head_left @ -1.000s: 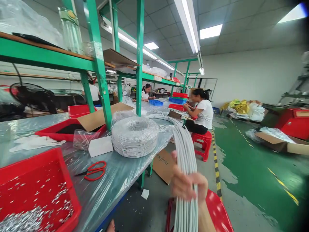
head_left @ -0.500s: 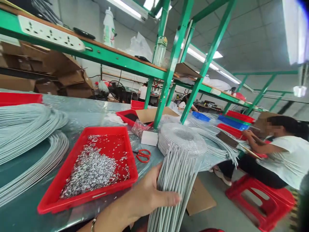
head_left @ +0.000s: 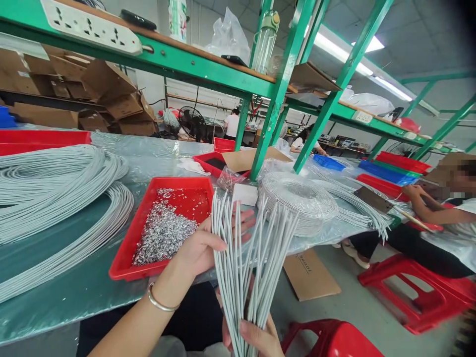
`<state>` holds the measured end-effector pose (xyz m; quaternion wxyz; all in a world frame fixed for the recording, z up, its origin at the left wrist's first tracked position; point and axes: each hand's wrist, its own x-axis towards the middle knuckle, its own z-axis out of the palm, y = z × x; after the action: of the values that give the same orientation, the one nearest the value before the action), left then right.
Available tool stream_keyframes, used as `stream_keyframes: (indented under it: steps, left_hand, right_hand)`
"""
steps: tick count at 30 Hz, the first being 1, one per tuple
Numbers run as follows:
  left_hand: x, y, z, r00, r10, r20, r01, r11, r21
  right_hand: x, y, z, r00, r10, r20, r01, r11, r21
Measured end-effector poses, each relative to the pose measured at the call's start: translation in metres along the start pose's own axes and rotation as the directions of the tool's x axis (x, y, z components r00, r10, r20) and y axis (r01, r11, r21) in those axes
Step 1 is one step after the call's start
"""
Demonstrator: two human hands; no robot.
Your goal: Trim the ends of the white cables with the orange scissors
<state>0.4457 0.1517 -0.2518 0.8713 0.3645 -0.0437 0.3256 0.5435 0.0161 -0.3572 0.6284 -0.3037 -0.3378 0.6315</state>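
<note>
A: Bundle?
B: Slim grey-white cables [head_left: 267, 277], at the near edge of the green-topped bench [head_left: 74, 292]. Long axis nearly upright, tips fanned upward in two sheaves.
A: Hands?
B: Right hand [head_left: 260, 337] clasped round them, low; left hand [head_left: 204, 243] loosely spread, fingers behind the left sheaf.
A: Room?
B: Grey floor [head_left: 347, 297], right.
A: Containers?
B: Left: red rectangular plastic tray [head_left: 191, 204], small silvery metal pieces [head_left: 163, 233] heaped inside.

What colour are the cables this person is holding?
The cables are pale greyish white, seen best in the head view.
</note>
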Motion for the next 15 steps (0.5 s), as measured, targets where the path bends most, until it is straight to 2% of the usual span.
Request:
stream_keyframes:
  steps: [7, 15]
  left_hand:
    - [-0.0016, 0.0043, -0.0009, 0.997, -0.013, -0.075, 0.015, 1.000, 0.018]
    - [-0.0007, 0.0059, 0.0058, 1.000, -0.022, -0.010, 0.023, 0.997, 0.075]
  right_hand:
    - [0.0052, 0.0043, 0.0048, 1.000, -0.029, -0.007, 0.029, 0.998, 0.058]
    - [0.0072, 0.0062, -0.0005, 0.998, -0.053, 0.035, 0.051, 0.998, 0.042]
